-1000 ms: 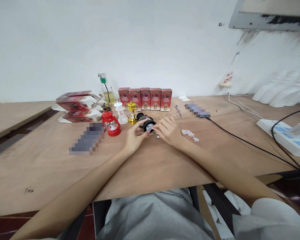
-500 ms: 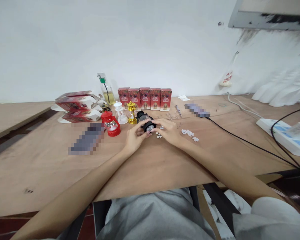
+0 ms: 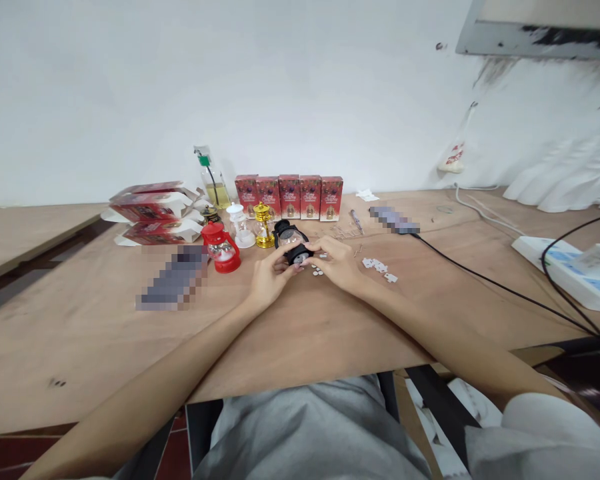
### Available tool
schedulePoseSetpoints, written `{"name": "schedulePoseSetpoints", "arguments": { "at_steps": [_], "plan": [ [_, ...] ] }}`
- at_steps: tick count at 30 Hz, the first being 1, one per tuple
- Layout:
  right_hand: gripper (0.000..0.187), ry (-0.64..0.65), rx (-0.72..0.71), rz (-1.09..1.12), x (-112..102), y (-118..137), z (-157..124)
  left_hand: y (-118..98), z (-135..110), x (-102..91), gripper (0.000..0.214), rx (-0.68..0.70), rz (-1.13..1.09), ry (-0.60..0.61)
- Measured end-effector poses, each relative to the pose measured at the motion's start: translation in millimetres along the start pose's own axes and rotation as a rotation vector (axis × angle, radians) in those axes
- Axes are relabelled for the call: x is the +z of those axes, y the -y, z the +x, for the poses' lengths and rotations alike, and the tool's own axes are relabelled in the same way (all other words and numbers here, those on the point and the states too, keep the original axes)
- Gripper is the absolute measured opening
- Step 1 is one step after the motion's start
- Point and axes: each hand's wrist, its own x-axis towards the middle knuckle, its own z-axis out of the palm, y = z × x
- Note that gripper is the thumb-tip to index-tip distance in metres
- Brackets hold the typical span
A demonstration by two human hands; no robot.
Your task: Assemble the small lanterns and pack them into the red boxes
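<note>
A small black lantern [image 3: 291,237] lies tipped over with its base turned toward me. My left hand [image 3: 270,275] grips the base from the left, thumb at the lower edge. On the other side my right hand [image 3: 334,263] closes on the base, its thumb at the light underside. Several button cells [image 3: 317,271] lie on the table between the hands, partly hidden by them. A red lantern [image 3: 222,248], a white lantern [image 3: 240,227] and a gold lantern [image 3: 263,227] stand upright to the left.
Red boxes [image 3: 290,197] stand in a row at the back. Opened boxes [image 3: 155,212] lie stacked left, beside a bottle [image 3: 214,183]. White tabs [image 3: 379,267], a screwdriver [image 3: 356,221] and a phone [image 3: 395,221] are right. A power strip [image 3: 570,270] sits far right; another phone [image 3: 173,279] lies left.
The black lantern's body has tilted slightly, so more of its clear globe shows. Both hands stay on the base with only small finger movement.
</note>
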Motion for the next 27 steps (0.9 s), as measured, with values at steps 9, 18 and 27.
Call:
{"name": "schedulePoseSetpoints", "arguments": {
  "at_steps": [9, 18, 27],
  "plan": [
    [0.013, -0.027, 0.011, -0.034, 3.9, -1.3, -1.5, 0.8, -0.9, 1.0, 0.051, 0.058, 0.071, -0.008],
    [0.025, -0.089, 0.191, 0.073, -20.5, -16.2, 15.3, -1.7, 6.4, -0.4, 0.056, -0.030, -0.164, -0.093],
    [0.041, 0.181, 0.595, 0.526, -5.5, -16.7, 11.2, -1.1, 6.2, 4.4, 0.060, -0.109, -0.304, -0.129]
  ]
}}
